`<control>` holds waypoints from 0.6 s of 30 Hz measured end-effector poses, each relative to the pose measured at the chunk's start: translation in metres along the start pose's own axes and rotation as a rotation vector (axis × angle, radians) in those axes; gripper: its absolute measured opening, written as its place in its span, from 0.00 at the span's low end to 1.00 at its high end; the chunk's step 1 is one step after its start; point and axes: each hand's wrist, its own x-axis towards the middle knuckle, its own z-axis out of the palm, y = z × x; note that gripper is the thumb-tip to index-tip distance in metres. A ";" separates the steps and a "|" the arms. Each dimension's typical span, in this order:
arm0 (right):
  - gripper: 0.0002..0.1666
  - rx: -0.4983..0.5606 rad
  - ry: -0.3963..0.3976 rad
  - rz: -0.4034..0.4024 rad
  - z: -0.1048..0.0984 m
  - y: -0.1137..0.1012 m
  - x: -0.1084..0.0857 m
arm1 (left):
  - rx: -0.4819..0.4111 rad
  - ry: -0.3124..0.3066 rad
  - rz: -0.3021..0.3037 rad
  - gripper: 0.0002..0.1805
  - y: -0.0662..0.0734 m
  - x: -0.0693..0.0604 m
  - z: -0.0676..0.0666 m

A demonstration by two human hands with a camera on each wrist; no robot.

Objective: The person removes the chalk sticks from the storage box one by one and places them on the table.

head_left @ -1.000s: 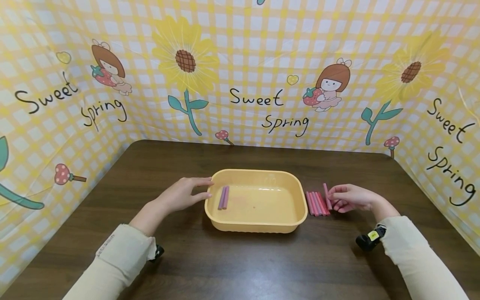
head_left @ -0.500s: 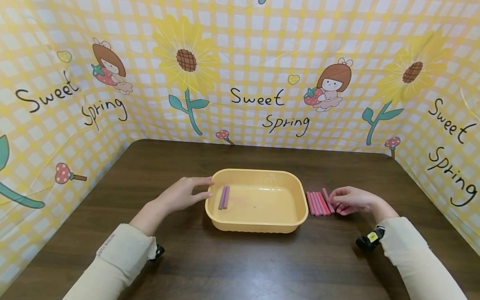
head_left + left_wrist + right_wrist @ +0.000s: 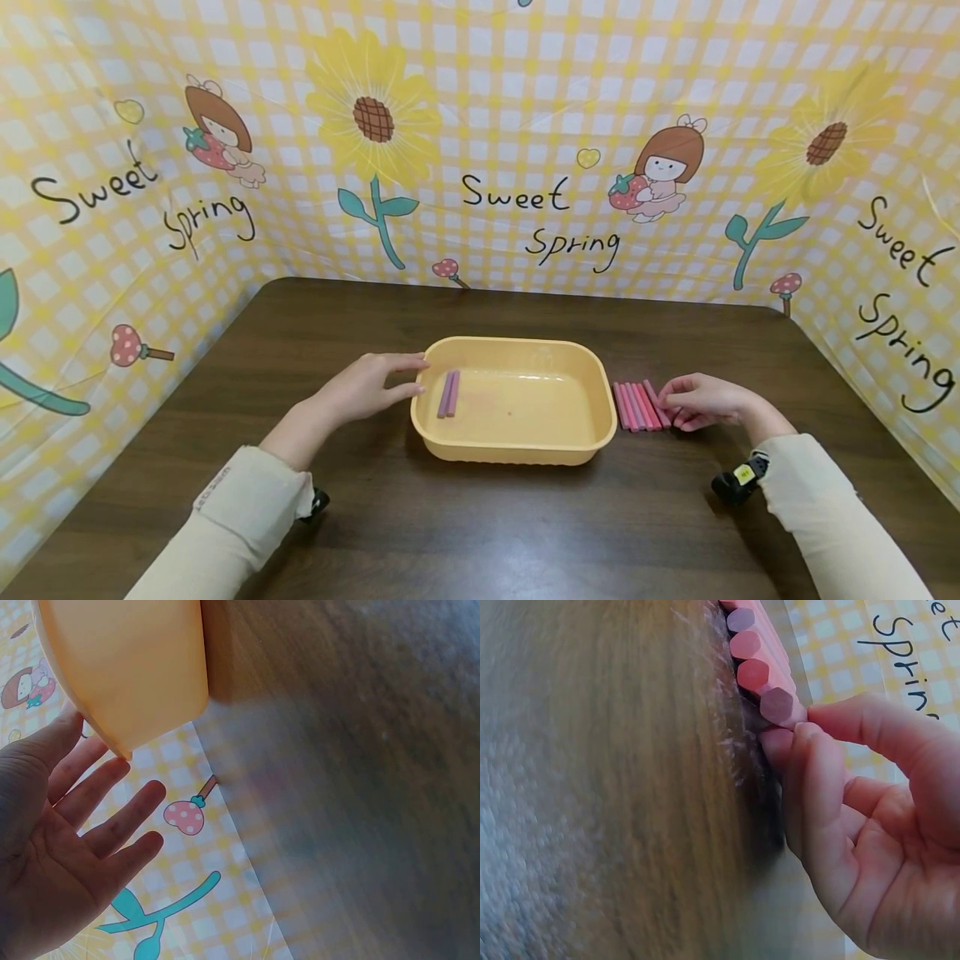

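Observation:
A yellow plastic basin (image 3: 525, 417) stands mid-table with two purple hexagonal sticks (image 3: 448, 394) lying in its left part. My left hand (image 3: 363, 387) touches its left rim; the fingers are mostly straight in the left wrist view, thumb and fingertips at the edge of the basin (image 3: 135, 667). Right of the basin lies a row of several pink, red and purple sticks (image 3: 633, 407). At its right end my right hand (image 3: 701, 402) pinches a pinkish-purple hexagonal stick (image 3: 777, 706) between thumb and fingers, slightly slanted against the row. Fingers hide part of that stick.
The dark wooden table (image 3: 480, 517) runs around the basin. A yellow checked cloth (image 3: 480, 150) with printed flowers and figures rises behind it and at both sides. A black wrist camera (image 3: 742, 479) sits under the right sleeve.
My right hand has lowered the pinkish-purple stick from a raised, steeper position to the right end of the row. The left hand has stayed at the basin's rim.

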 end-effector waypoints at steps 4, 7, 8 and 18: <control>0.13 -0.004 0.005 0.000 0.000 -0.001 0.000 | 0.001 0.000 -0.001 0.24 0.000 0.000 -0.001; 0.14 -0.009 0.007 0.000 0.000 -0.002 -0.002 | 0.001 -0.003 -0.001 0.24 0.001 0.000 -0.001; 0.15 -0.012 0.008 -0.001 0.000 -0.002 -0.002 | 0.001 -0.003 -0.003 0.24 0.001 0.000 -0.001; 0.18 -0.045 0.025 -0.040 -0.003 -0.016 -0.011 | 0.006 -0.008 -0.008 0.24 0.002 0.001 -0.002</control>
